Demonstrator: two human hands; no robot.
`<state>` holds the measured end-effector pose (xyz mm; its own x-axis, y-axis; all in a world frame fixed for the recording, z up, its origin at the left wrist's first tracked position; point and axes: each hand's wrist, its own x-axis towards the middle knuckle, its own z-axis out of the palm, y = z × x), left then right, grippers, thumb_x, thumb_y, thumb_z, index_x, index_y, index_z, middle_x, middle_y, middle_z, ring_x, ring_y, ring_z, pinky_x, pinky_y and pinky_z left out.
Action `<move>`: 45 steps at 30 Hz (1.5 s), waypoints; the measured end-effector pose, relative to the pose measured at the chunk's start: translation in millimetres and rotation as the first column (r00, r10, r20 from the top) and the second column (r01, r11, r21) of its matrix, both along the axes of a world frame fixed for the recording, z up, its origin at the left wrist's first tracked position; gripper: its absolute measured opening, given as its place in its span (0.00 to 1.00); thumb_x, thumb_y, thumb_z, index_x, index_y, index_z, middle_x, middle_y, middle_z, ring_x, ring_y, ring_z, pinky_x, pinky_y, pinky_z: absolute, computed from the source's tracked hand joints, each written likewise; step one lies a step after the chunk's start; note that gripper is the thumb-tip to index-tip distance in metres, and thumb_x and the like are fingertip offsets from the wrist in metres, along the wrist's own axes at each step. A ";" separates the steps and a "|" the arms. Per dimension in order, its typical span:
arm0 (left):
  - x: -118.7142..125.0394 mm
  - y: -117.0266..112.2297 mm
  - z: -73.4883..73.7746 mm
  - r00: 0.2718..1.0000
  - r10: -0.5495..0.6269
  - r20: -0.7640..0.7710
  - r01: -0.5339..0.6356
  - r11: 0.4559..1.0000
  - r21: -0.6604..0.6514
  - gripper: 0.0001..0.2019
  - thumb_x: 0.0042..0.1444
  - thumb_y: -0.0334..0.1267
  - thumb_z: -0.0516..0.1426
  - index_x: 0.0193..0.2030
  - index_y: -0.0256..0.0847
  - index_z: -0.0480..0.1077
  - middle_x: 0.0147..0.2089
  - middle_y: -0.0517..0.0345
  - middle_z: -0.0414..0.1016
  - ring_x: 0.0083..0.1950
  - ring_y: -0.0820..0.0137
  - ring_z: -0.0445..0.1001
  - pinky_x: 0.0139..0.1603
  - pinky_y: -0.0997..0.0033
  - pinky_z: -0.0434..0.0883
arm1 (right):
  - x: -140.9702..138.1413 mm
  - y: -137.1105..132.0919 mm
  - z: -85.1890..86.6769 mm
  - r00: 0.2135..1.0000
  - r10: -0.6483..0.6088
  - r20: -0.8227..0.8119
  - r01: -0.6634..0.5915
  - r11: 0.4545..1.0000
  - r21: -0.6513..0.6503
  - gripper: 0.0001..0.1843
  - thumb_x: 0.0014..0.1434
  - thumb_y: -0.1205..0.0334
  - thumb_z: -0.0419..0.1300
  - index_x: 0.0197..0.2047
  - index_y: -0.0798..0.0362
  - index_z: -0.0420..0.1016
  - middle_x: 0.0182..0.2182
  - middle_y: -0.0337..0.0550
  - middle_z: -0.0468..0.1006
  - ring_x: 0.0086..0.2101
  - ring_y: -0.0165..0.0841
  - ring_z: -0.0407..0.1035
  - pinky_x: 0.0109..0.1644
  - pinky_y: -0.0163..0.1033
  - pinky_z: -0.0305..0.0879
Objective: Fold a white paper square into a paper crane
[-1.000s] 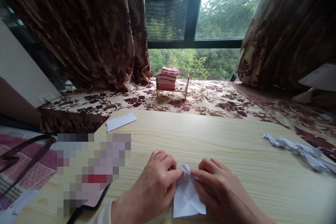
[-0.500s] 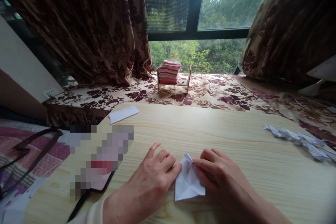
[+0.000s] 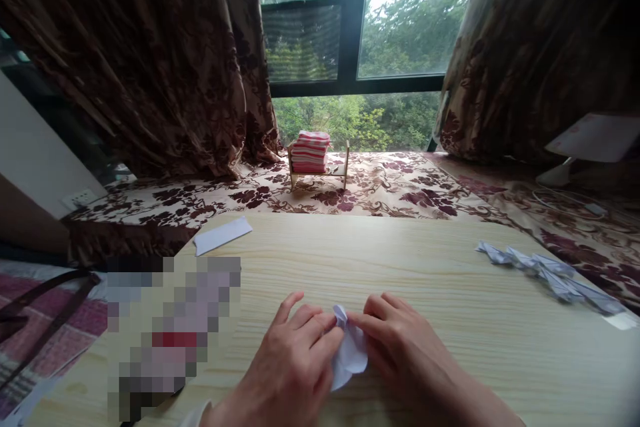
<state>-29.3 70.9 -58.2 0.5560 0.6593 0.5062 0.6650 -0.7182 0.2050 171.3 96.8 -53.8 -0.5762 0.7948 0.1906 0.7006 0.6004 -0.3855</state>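
A small piece of white folded paper [image 3: 352, 351] lies between my hands near the front of the wooden table. My left hand [image 3: 300, 353] pinches its left side near the top, thumb and index finger on the paper, with the little finger raised. On the other side, my right hand [image 3: 400, 340] grips the upper right edge, its index fingertip close to the left one. The paper's top end sticks up as a narrow fold, and its lower part bulges and curves. My right thumb is mostly hidden behind the fingers.
Several folded white paper pieces [image 3: 550, 270] lie in a row at the right. A flat white paper strip [image 3: 223, 235] rests at the far left edge, above a pixelated object [image 3: 175, 333]. Beyond the table, a small rack [image 3: 345, 167] holds striped cloths [image 3: 310, 152]; a lamp [image 3: 590, 140] stands right.
My left hand has moved over the paper's upper left side. The paper, flatter before, now bends and bulges at the bottom. The whole view has shifted slightly.
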 end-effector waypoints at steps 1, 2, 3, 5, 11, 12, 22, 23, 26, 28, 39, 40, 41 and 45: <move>0.0 -0.7 -4.4 1.000 0.001 0.001 -0.001 0.999 0.032 0.15 0.57 0.30 0.49 0.48 0.42 0.70 0.45 0.53 0.76 0.46 0.63 0.69 0.61 0.49 0.56 | 0.0 -0.1 0.2 1.000 -0.008 -0.002 0.008 1.000 -0.014 0.15 0.59 0.71 0.55 0.44 0.44 0.75 0.32 0.42 0.72 0.34 0.35 0.63 0.38 0.39 0.57; -0.1 -1.0 -8.2 1.000 -0.002 -0.006 0.003 0.998 0.058 0.15 0.59 0.33 0.49 0.50 0.42 0.70 0.46 0.52 0.75 0.47 0.62 0.69 0.60 0.49 0.57 | -0.1 -0.2 0.4 1.000 -0.010 -0.006 0.010 1.000 -0.025 0.15 0.59 0.71 0.55 0.43 0.44 0.75 0.32 0.41 0.72 0.35 0.35 0.63 0.38 0.39 0.57; -0.3 -1.1 -11.3 1.000 -0.002 -0.018 0.004 0.997 0.075 0.15 0.60 0.36 0.49 0.51 0.43 0.70 0.48 0.52 0.75 0.47 0.61 0.69 0.59 0.49 0.58 | -0.1 -0.2 0.7 1.000 -0.012 -0.011 0.011 0.999 -0.031 0.14 0.59 0.72 0.55 0.43 0.44 0.75 0.32 0.41 0.72 0.35 0.35 0.63 0.39 0.39 0.57; -0.2 -0.7 -15.7 0.999 0.002 -0.049 0.003 0.995 0.097 0.16 0.60 0.40 0.49 0.52 0.43 0.71 0.50 0.50 0.74 0.49 0.60 0.68 0.58 0.50 0.60 | 0.1 0.0 1.3 1.000 -0.008 -0.016 0.007 0.999 -0.033 0.13 0.59 0.71 0.54 0.42 0.46 0.75 0.33 0.42 0.72 0.35 0.35 0.62 0.38 0.39 0.57; 1.4 0.0 -20.8 0.998 0.011 -0.063 -0.004 0.994 0.111 0.17 0.62 0.40 0.48 0.53 0.42 0.71 0.52 0.51 0.74 0.51 0.59 0.67 0.58 0.51 0.60 | 4.1 -0.4 4.0 0.999 0.045 0.019 -0.045 0.999 -0.019 0.12 0.59 0.72 0.54 0.42 0.49 0.73 0.34 0.43 0.72 0.35 0.35 0.62 0.37 0.38 0.57; 1.7 -0.1 -20.8 0.998 0.013 -0.062 -0.006 0.994 0.113 0.17 0.62 0.40 0.48 0.53 0.42 0.71 0.52 0.51 0.74 0.51 0.59 0.67 0.58 0.51 0.60 | 4.8 -0.5 3.8 0.998 0.052 0.031 -0.052 0.999 -0.003 0.11 0.60 0.72 0.54 0.42 0.49 0.73 0.34 0.42 0.72 0.34 0.34 0.62 0.36 0.38 0.57; 4.3 -3.1 -4.2 0.984 0.023 -0.177 -0.008 0.996 0.085 0.17 0.62 0.38 0.50 0.55 0.39 0.70 0.51 0.52 0.76 0.50 0.61 0.69 0.57 0.56 0.60 | 13.4 -10.3 -10.7 0.974 0.066 0.215 -0.172 0.833 0.526 0.12 0.52 0.68 0.64 0.41 0.55 0.72 0.28 0.40 0.71 0.29 0.35 0.60 0.32 0.40 0.51; 4.7 -3.0 -4.9 0.987 0.032 -0.157 -0.016 0.995 0.101 0.17 0.63 0.38 0.49 0.55 0.39 0.70 0.50 0.52 0.76 0.50 0.61 0.69 0.57 0.55 0.59 | 11.7 -10.2 -8.9 0.973 0.061 0.225 -0.171 0.842 0.512 0.12 0.51 0.68 0.65 0.40 0.55 0.72 0.28 0.40 0.71 0.29 0.35 0.60 0.32 0.41 0.51; 5.7 -2.9 -7.1 0.994 0.044 -0.102 -0.029 0.988 0.150 0.17 0.63 0.39 0.48 0.53 0.39 0.71 0.49 0.52 0.77 0.50 0.61 0.69 0.58 0.53 0.57 | 4.1 -4.4 -0.1 0.972 0.055 0.229 -0.143 0.910 0.388 0.10 0.52 0.67 0.65 0.39 0.52 0.71 0.30 0.39 0.72 0.31 0.36 0.61 0.32 0.41 0.52; 5.8 -3.9 -5.3 0.988 0.043 -0.149 -0.025 0.993 0.115 0.17 0.62 0.38 0.49 0.54 0.38 0.71 0.51 0.52 0.76 0.51 0.61 0.69 0.58 0.54 0.56 | 0.2 0.6 5.2 0.970 0.066 0.233 -0.133 0.949 0.286 0.08 0.55 0.67 0.63 0.39 0.52 0.71 0.32 0.40 0.72 0.32 0.36 0.61 0.33 0.41 0.52; 7.4 -8.7 5.3 0.975 0.068 -0.213 -0.057 0.997 0.056 0.17 0.62 0.37 0.50 0.56 0.38 0.69 0.54 0.51 0.75 0.51 0.61 0.69 0.56 0.54 0.57 | 1.4 -4.7 7.7 0.962 0.092 0.257 -0.149 0.966 0.212 0.06 0.55 0.68 0.63 0.38 0.53 0.72 0.33 0.40 0.72 0.32 0.36 0.60 0.34 0.42 0.53; 7.9 -9.0 5.1 0.974 0.069 -0.214 -0.060 0.997 0.051 0.17 0.62 0.37 0.50 0.55 0.38 0.69 0.54 0.51 0.75 0.51 0.60 0.69 0.56 0.54 0.57 | 0.4 -3.9 8.8 0.961 0.093 0.261 -0.150 0.966 0.209 0.06 0.55 0.68 0.62 0.38 0.54 0.72 0.33 0.41 0.72 0.33 0.36 0.61 0.34 0.42 0.53; 8.6 -9.2 4.9 0.974 0.071 -0.213 -0.062 0.997 0.046 0.17 0.62 0.37 0.50 0.55 0.38 0.69 0.54 0.51 0.75 0.51 0.60 0.69 0.56 0.54 0.57 | 0.0 -3.9 9.3 0.959 0.093 0.267 -0.154 0.963 0.219 0.06 0.55 0.68 0.62 0.38 0.55 0.72 0.33 0.41 0.72 0.32 0.36 0.61 0.34 0.42 0.53; 11.0 -10.6 4.9 0.979 0.075 -0.189 -0.067 0.997 0.046 0.17 0.62 0.36 0.49 0.55 0.38 0.70 0.54 0.51 0.75 0.50 0.60 0.69 0.55 0.54 0.58 | 2.5 -10.5 7.4 0.958 0.093 0.273 -0.176 0.937 0.301 0.05 0.55 0.69 0.62 0.37 0.55 0.72 0.32 0.41 0.72 0.32 0.36 0.60 0.34 0.42 0.53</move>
